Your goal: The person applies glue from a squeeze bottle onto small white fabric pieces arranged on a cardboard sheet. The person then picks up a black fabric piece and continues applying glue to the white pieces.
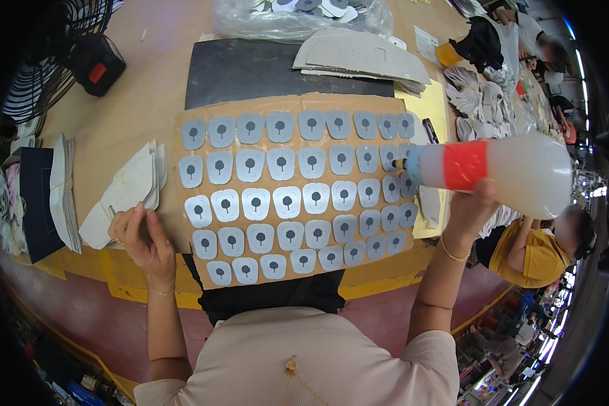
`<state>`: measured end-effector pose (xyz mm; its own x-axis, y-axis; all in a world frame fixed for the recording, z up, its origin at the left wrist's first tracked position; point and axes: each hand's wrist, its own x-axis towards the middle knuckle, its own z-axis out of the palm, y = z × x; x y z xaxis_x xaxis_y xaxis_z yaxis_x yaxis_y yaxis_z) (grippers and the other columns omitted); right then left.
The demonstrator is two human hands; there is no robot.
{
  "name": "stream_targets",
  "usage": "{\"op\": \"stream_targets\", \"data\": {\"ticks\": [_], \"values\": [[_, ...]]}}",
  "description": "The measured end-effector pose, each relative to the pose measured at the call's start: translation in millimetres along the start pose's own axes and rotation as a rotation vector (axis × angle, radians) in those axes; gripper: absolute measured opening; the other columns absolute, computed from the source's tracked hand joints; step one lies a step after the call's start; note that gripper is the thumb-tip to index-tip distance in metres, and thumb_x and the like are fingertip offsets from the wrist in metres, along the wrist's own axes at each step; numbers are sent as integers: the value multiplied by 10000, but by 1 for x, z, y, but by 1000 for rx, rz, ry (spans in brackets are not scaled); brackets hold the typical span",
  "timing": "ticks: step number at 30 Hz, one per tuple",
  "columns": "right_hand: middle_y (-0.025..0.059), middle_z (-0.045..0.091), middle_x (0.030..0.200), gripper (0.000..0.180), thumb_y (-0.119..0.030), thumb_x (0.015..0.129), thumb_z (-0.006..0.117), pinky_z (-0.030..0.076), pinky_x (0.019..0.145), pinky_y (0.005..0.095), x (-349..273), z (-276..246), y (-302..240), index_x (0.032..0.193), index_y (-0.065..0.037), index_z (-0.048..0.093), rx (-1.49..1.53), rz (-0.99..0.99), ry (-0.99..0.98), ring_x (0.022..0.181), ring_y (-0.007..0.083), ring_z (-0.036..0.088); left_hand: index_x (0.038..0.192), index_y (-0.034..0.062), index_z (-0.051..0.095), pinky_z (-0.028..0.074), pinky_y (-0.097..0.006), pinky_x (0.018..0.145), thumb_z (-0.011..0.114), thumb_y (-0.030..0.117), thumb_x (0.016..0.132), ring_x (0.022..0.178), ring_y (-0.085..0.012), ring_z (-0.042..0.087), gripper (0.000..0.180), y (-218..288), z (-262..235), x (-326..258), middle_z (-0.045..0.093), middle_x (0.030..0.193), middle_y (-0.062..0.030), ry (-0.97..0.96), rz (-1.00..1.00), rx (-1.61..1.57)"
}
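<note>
My right hand [474, 211] is wrapped round a large translucent squeeze bottle [521, 169] with whitish contents, a red band and a pale blue cap. The bottle lies tilted on its side, its dark nozzle [399, 164] pointing left over a patch at the right end of the second row. Rows of silvery grey patches [287, 201], each with a dark tree shape, cover a brown cardboard sheet [386, 262]. Beside the sheet's left edge, my left hand [145, 247] has bent, parted fingers and holds nothing visible. Its fingertips are nearest to a stack of white cut pieces [132, 179].
Behind the cardboard lie a black board [243, 71], grey-white cut sheets [358, 57] and a clear bag [304, 26] of patches. A black fan [54, 61] stands far left. White pieces [484, 95] and a pen [430, 130] lie right. People [531, 254] work further right.
</note>
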<state>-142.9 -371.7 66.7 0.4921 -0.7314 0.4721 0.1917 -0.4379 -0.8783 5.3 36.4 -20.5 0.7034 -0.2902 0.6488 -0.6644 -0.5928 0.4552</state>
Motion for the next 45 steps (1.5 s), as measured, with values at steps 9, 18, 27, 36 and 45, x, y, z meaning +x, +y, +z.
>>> {"op": "stream_targets", "data": {"ticks": [9, 18, 27, 36, 45], "values": [[53, 597, 972, 543, -379, 692, 795, 458, 806, 329, -7, 16, 6, 1027, -7, 582, -306, -28, -158, 882, 186, 564, 1157, 40, 530, 332, -353, 887, 556, -49, 845, 1005, -246, 416, 326, 2, 1, 2, 515, 1042, -85, -8, 2, 2], [122, 562, 1080, 668, -463, 765, 701, 527, 807, 360, -1, 9, 11, 1158, 25, 468, -99, -28, -64, 943, 211, 585, 1146, 35, 538, 335, -351, 885, 554, -60, 838, 1012, -244, 413, 323, 4, 1, 4, 508, 1046, -85, -19, -7, 15], [116, 566, 1050, 747, -520, 721, 722, 529, 795, 347, -17, 8, 9, 1153, 35, 471, -242, -9, -142, 920, 203, 597, 1142, 36, 545, 335, -356, 888, 561, -52, 837, 1010, -245, 420, 317, 5, 1, 4, 509, 1049, -82, -8, -18, 15], [100, 613, 1012, 693, -543, 664, 759, 490, 810, 350, -21, 13, 7, 1057, -3, 575, -600, -148, -184, 902, 218, 601, 1139, 42, 548, 336, -350, 882, 567, -41, 839, 1005, -244, 422, 312, 4, 1, 3, 510, 1045, -83, 4, -28, 14], [91, 536, 929, 644, -463, 698, 752, 516, 754, 337, 42, -11, -63, 1079, -10, 497, 956, 158, -47, 891, 232, 562, 1136, 44, 546, 341, -345, 876, 559, -58, 831, 1001, -240, 420, 322, 5, 1, 4, 502, 1037, -80, -5, -24, 8]]}}
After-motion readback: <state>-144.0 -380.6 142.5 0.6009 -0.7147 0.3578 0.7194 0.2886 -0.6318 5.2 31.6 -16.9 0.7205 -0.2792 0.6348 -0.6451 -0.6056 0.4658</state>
